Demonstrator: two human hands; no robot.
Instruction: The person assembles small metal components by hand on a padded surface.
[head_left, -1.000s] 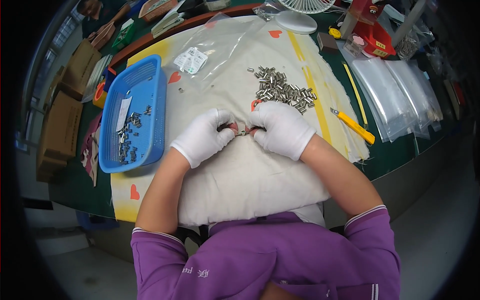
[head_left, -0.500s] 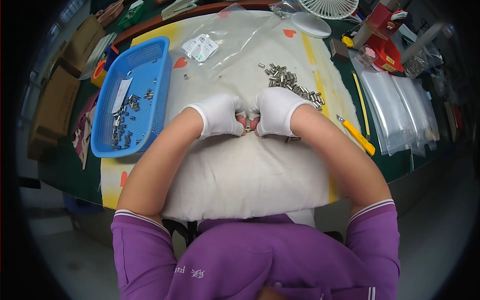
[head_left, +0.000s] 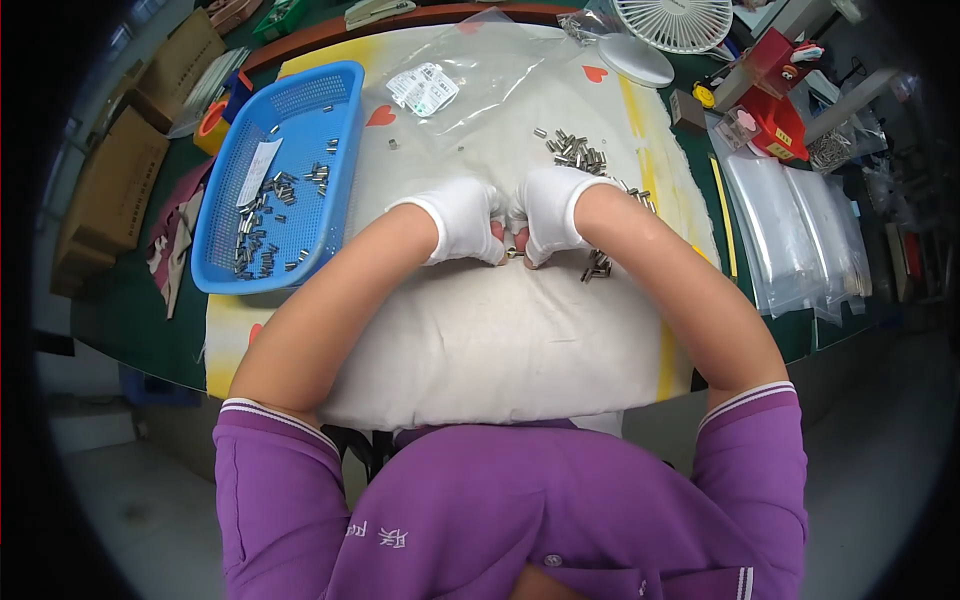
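My left hand point(head_left: 466, 222) and my right hand point(head_left: 551, 215) meet over the white cloth, both in white gloves with bare fingertips showing. Between the pinched fingertips is a small shiny metal cylinder point(head_left: 514, 253), gripped from both sides; its far end is hidden by the fingers. A few similar metal cylinders point(head_left: 597, 266) lie beside my right wrist. Beyond that hand a larger pile of metal cylinders point(head_left: 577, 153) spreads over the cloth, partly covered by my right hand and forearm. More of them lie in the blue basket point(head_left: 352, 150) left of my left hand.
A clear plastic bag point(head_left: 490, 75) with a white label lies at the back of the cloth point(head_left: 480, 350). Clear bags point(head_left: 765, 220) are stacked on the right, next to a yellow strip point(head_left: 722, 215). A white fan point(head_left: 680, 22) and red bin point(head_left: 775, 125) stand at the back right.
The whole view has shifted slightly, and the hands stay together on the small cylinder. More loose cylinders show beside my right wrist; my right forearm now mostly covers the yellow cutter.
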